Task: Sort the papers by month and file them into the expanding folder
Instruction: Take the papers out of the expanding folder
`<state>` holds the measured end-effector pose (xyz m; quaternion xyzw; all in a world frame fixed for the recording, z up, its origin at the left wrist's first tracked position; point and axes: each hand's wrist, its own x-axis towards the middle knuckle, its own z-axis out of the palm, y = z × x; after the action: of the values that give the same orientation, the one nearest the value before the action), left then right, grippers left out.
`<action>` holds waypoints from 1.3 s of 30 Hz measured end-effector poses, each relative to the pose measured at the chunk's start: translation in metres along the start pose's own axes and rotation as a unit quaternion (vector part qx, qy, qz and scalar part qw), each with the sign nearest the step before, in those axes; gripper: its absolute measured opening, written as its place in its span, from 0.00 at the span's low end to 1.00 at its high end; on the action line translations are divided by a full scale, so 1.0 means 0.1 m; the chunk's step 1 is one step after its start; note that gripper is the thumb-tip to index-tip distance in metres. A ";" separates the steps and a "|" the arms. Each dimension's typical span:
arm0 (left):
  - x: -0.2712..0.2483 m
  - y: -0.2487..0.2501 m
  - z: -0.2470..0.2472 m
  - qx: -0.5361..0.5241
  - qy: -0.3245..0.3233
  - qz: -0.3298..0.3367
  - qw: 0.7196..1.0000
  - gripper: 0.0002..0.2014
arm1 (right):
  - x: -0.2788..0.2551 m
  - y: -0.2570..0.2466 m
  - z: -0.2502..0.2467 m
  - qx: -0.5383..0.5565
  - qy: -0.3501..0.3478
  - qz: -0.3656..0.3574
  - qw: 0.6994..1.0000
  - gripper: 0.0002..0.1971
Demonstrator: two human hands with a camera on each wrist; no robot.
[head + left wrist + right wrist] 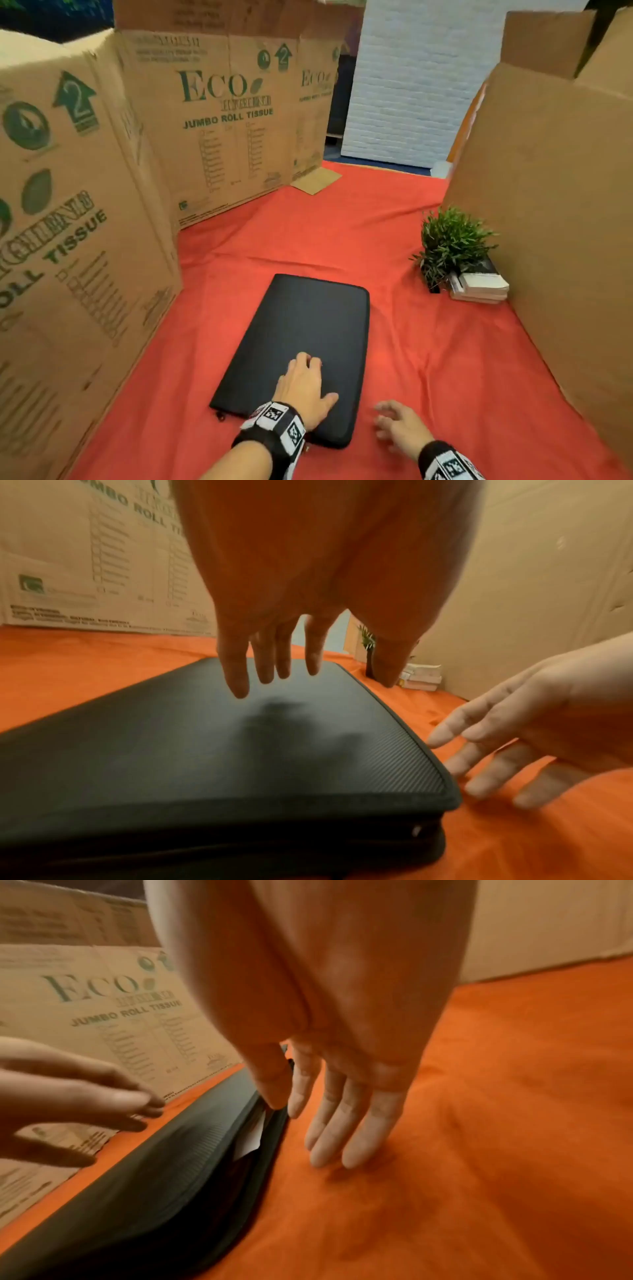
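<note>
The black zippered expanding folder (301, 356) lies flat under the spread fingers of the left hand (303, 387). The right hand (399, 426), fingers loose and empty, hovers just beside its edge. It seems stiff-shelled, moderately heavy; take hold along that gaping edge.

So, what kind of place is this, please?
Probably a makeshift recording or work corner, not a proper office. Flattened cardboard boxes stand as walls around a surface draped in red cloth. A black zipped folder lies on it, with a small potted plant beside stacked books.
</note>
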<state>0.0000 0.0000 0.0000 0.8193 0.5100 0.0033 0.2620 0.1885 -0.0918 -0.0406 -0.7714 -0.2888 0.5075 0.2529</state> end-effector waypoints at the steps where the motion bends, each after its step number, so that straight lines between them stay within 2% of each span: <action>1: 0.08 0.07 0.02 0.000 -0.005 -0.010 1.000 0.31 | 0.05 -0.04 0.01 0.028 -0.017 0.015 0.999 0.09; 4: 0.30 0.33 0.13 0.031 0.003 -0.039 0.999 0.36 | 0.18 -0.11 0.02 0.056 -0.045 0.057 0.996 0.12; 9: 0.48 0.58 0.46 0.097 -0.056 -0.129 0.985 0.50 | 0.28 -0.11 0.04 0.116 -0.096 0.071 0.986 0.16; 12: 0.51 0.63 0.49 0.104 -0.065 -0.149 0.981 0.49 | 0.30 -0.11 -0.01 0.156 -0.120 0.073 0.978 0.17; 14: 0.54 0.65 0.34 0.081 -0.077 -0.120 0.986 0.43 | 0.31 -0.19 -0.05 0.167 -0.118 0.051 0.977 0.18; 18: 0.52 0.58 -0.18 0.054 -0.049 0.002 0.997 0.34 | 0.38 -0.46 -0.04 0.117 -0.076 -0.034 0.990 0.10; 23: 0.27 0.29 -1.09 -0.024 0.068 0.100 0.992 0.31 | 0.46 -0.77 0.00 0.055 -0.003 -0.153 0.987 0.04; 28: 0.05 -0.24 -1.73 -0.062 0.171 0.064 0.981 0.26 | 0.29 -1.22 0.05 0.003 0.064 -0.243 0.968 0.03; 30: 0.01 -0.38 -1.82 -0.068 0.183 0.048 0.980 0.28 | 0.16 -1.48 0.13 -0.028 0.118 -0.288 0.950 0.03; 33: -0.02 -0.50 -1.86 -0.082 0.189 0.046 0.977 0.30 | -0.05 -1.90 0.29 -0.019 0.188 -0.366 0.911 0.04; 36: 0.00 -0.59 -1.89 -0.111 0.201 0.045 0.972 0.29 | -0.16 -2.27 0.46 -0.034 0.154 -0.386 0.909 0.05; 39: -0.01 -0.62 -1.96 -0.131 0.205 0.053 0.969 0.27 | -0.13 -2.46 0.63 -0.114 0.075 -0.342 0.930 0.09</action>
<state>-0.1057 0.1035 0.1423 0.7859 0.5036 0.2513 0.2561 0.0796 0.0784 0.1135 -0.6852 -0.5714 0.2942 0.3427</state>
